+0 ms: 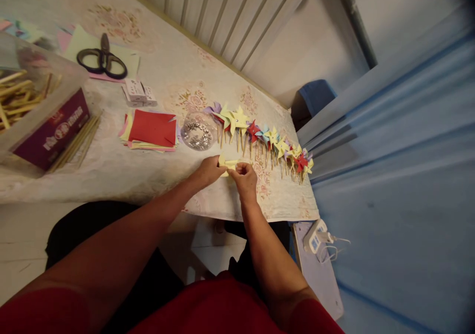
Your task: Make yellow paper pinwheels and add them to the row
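A small piece of yellow paper (pixel 230 164) is pinched between my two hands, just above the table's near side. My left hand (pixel 211 169) grips its left edge, and the fingers of my right hand (pixel 245 176) close on its right part. The paper looks partly folded or curled; its exact shape is hidden by the fingers. Beyond my hands lies a row of paper pinwheels (pixel 272 138) on thin sticks, in yellow, red, blue and purple. A clear round dish (pixel 198 132) of small shiny metal pieces sits just left of them.
Left of the dish is a stack of cut paper (pixel 152 128), red on top. Small boxes (pixel 138 92) and black-handled scissors (pixel 102 62) lie farther back. A plastic box of sticks (pixel 37 121) stands far left. A power strip (pixel 315 236) rests on a lower surface beside the blue curtain (pixel 382 175).
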Available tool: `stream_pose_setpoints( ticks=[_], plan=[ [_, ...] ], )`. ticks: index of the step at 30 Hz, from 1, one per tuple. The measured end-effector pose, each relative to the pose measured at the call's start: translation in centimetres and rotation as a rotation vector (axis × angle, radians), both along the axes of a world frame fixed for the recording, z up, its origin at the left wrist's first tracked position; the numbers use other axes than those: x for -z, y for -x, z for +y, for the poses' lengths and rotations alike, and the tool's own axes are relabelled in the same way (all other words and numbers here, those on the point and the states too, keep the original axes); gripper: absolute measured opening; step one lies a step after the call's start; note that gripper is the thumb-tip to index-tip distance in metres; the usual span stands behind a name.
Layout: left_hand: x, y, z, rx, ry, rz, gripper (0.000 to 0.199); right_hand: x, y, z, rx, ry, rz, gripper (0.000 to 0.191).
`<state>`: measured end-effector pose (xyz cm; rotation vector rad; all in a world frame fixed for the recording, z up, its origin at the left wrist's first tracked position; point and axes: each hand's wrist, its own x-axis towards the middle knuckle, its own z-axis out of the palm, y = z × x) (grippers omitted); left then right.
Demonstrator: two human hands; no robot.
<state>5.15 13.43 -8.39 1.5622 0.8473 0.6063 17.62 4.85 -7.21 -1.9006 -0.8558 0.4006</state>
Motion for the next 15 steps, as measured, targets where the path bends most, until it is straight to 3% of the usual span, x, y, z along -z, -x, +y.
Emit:
stream_pose_setpoints(
  ticks=[2,6,15],
  plan=[
    [0.0,0.0,0.0,0.002,0.023,-0.024,0.031,0.2,0.0,-0.1,-0.026,-0.014,0.132,0.041],
    [0.1,-0.1,-0.1,0.016,0.038,-0.046,0.034,-0.1,0.5,-0.6,-0.146,-0.007,0.337,0.031],
    [0.6,-0.3,0.0,-0.016,0.003,-0.064,0.034,-0.2,1.1,-0.6,-0.136,-0.003,0.420,0.028]
  ],
)
